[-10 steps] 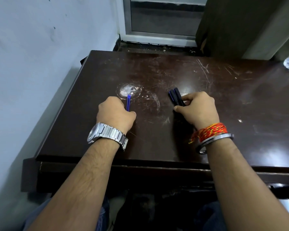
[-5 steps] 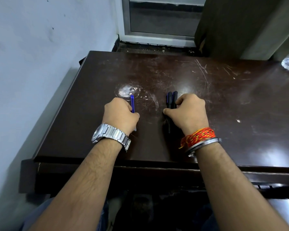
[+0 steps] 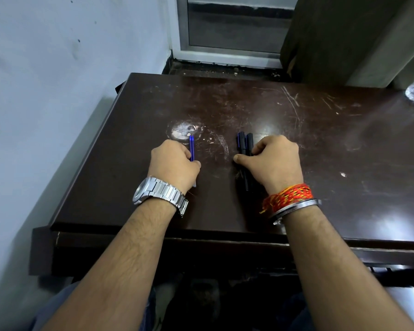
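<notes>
Left hand (image 3: 173, 164) fisted round thin blue plastic refill (image 3: 191, 148), right hand (image 3: 276, 162) gripping bundle of dark blue-black plastic pens (image 3: 244, 144), both resting apart on the scratched dark brown wooden table (image 3: 320, 139), pen tips pointing away.

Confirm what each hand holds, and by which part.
Left hand grips a thin blue pen round its middle; both ends stick out. Right hand grips a bundle of dark pens round their middle, ends showing both sides.
</notes>
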A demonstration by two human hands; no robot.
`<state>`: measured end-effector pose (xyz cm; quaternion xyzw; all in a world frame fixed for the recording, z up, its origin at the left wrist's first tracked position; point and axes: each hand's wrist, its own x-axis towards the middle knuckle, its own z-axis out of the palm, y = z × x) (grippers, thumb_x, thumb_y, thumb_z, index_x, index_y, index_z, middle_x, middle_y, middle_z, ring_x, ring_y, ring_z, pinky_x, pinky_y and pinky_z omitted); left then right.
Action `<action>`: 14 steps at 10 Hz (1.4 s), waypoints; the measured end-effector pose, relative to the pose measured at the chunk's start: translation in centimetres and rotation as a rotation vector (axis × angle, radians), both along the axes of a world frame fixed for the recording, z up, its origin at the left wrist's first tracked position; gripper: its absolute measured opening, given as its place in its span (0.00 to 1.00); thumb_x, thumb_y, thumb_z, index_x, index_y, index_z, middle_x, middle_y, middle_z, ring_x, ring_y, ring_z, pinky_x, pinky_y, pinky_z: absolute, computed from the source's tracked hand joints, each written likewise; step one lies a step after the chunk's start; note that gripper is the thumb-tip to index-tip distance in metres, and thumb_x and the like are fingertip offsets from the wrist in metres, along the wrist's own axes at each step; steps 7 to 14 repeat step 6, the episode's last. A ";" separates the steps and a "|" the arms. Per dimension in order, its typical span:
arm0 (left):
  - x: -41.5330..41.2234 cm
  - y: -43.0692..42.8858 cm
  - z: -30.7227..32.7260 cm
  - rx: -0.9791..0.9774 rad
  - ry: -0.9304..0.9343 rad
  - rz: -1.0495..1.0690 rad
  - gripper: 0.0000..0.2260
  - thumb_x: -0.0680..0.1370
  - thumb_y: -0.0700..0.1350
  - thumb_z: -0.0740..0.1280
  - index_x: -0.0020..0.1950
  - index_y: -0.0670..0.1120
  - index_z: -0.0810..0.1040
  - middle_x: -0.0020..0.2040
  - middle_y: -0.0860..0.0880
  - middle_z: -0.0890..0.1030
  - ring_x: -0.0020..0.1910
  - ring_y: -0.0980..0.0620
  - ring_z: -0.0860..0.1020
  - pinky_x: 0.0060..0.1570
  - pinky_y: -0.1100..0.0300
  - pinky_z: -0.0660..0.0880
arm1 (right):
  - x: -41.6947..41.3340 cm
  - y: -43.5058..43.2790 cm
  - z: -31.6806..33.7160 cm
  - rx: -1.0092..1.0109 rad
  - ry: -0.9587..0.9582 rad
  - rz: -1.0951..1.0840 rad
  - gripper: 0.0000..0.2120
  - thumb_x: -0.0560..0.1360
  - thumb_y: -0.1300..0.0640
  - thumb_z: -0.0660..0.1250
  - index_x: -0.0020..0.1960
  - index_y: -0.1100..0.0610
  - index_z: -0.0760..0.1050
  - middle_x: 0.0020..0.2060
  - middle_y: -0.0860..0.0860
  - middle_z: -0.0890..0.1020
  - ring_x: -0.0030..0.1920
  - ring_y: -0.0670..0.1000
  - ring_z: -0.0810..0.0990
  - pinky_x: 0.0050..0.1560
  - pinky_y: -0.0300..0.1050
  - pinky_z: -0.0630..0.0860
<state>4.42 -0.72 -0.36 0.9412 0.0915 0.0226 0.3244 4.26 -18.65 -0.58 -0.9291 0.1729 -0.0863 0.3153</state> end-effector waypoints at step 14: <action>0.1 0.9 0.0 -0.066 -0.013 0.034 0.15 0.70 0.53 0.75 0.29 0.51 0.74 0.30 0.52 0.80 0.30 0.62 0.73 0.27 0.68 0.63 | -0.8 1.2 0.6 0.012 -0.211 -0.068 0.18 0.71 0.40 0.71 0.37 0.55 0.77 0.32 0.48 0.80 0.36 0.52 0.80 0.38 0.43 0.76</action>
